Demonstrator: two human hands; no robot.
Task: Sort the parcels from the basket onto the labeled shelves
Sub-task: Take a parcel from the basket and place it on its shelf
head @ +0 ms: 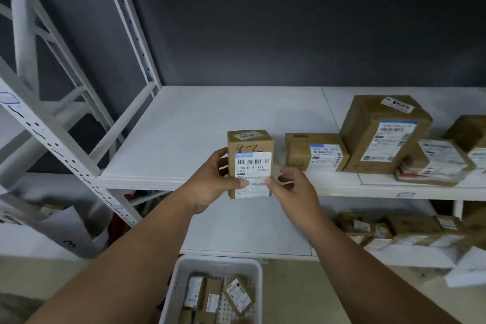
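1. Both forearms reach up from 6 o'clock and converge on one small brown parcel (249,163), held upright at frame centre, in front of the front edge of the white shelf (210,134).
2. Left hand (210,184): fingers wrapped round the parcel's left side, thumb pressed on the front label near its lower edge. Holding the parcel.
3. Right hand (292,189): thumb and fingers pinch the parcel's lower right corner, thumb tip on the label.
4. Parcel's barcode label faces the camera; a small tag sits on its top face.
5. On the shelf at 3 o'clock of the held parcel: a low box (315,152), then a taller box (384,134) touching it, more parcels beyond.
6. Basket (181,271) at 6 o'clock on the floor, white, several small parcels inside.
7. Lower shelf (247,231) at 4 o'clock carries a heap of small parcels (394,231).
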